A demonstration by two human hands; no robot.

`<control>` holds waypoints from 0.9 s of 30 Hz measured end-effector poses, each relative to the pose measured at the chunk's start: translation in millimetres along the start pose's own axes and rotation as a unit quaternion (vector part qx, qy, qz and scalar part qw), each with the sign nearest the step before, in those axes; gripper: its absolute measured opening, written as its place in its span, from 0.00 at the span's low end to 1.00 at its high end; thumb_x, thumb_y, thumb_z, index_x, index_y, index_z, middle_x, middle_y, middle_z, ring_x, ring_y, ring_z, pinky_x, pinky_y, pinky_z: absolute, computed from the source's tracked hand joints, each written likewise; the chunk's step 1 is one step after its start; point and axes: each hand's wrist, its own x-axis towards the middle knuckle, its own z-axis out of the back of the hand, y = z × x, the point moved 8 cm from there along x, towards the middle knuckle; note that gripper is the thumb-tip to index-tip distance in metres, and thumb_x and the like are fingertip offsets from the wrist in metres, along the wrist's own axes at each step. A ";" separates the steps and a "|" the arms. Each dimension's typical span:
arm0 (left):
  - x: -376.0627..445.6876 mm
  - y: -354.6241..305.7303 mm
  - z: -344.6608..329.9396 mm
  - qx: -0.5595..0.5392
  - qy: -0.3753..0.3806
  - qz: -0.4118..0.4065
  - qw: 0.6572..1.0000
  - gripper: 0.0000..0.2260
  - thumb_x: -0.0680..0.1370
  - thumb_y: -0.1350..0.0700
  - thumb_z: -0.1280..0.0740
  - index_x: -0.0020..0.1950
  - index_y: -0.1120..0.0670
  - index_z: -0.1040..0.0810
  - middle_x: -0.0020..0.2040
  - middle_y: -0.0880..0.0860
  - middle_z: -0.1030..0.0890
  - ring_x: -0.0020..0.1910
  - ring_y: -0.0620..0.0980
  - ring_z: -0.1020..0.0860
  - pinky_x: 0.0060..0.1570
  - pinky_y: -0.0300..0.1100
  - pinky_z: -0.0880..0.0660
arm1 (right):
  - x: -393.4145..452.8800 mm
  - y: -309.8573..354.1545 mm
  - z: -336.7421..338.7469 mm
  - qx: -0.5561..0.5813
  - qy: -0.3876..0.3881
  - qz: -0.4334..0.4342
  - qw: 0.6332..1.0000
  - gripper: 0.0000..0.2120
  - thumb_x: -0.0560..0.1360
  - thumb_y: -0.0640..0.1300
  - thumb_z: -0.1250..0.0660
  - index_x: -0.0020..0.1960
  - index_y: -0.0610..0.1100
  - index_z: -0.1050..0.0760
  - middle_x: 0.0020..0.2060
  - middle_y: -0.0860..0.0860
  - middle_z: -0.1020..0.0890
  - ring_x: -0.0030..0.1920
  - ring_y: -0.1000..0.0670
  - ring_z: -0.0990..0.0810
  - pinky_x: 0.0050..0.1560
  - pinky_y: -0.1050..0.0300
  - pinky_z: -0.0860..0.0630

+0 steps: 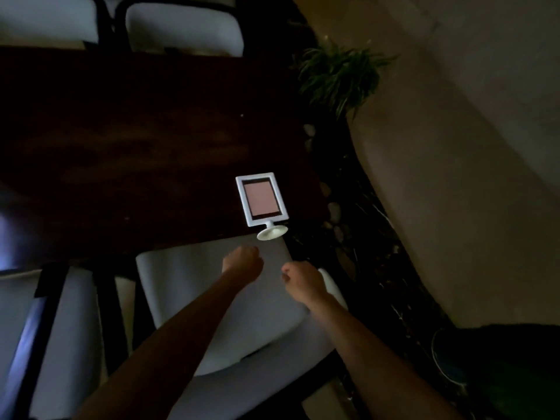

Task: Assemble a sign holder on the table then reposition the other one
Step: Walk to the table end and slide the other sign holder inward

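Observation:
A white sign holder (261, 200) with a pink card in its frame and a round foot (271, 232) lies flat near the front right corner of the dark wooden table (136, 140). My left hand (242, 259) hovers over the chair just below the foot, fingers curled into a fist, nothing visible in it. A little to the right, my right hand (303, 283) is also closed, and its palm side is hidden. Neither hand touches the holder. The scene is very dim. No second sign holder is in view.
A grey chair (212, 313) stands under my arms at the table's front edge, another chair (45, 328) at the left. Two more chairs (181, 28) line the far side. A potted plant (342, 74) and a dark stone ledge (363, 237) lie to the right.

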 end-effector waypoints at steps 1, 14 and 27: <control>8.7 2.3 8.3 -0.029 -0.011 0.022 0.999 0.12 0.77 0.56 0.41 0.55 0.57 0.22 0.60 0.61 0.21 0.59 0.61 0.23 0.57 0.49 0.26 | 12.8 0.6 6.5 -0.006 -0.005 0.005 1.000 0.08 0.76 0.44 0.39 0.46 0.42 0.23 0.48 0.43 0.17 0.52 0.41 0.20 0.42 0.56 0.29; 121.3 18.1 20.0 -0.207 -0.126 0.182 0.953 0.13 0.78 0.60 0.36 0.60 0.64 0.25 0.59 0.66 0.23 0.59 0.63 0.25 0.58 0.50 0.28 | 190.2 -35.3 54.7 0.068 -0.044 0.007 0.997 0.09 0.77 0.45 0.39 0.46 0.42 0.22 0.45 0.42 0.17 0.48 0.41 0.18 0.38 0.58 0.32; 157.4 31.0 17.5 -0.265 -0.187 0.221 0.920 0.11 0.75 0.55 0.29 0.51 0.62 0.20 0.44 0.57 0.18 0.42 0.52 0.21 0.40 0.39 0.30 | 240.4 -45.2 32.5 0.101 -0.002 -0.003 0.995 0.09 0.74 0.48 0.33 0.47 0.43 0.26 0.45 0.45 0.17 0.41 0.49 0.20 0.28 0.63 0.34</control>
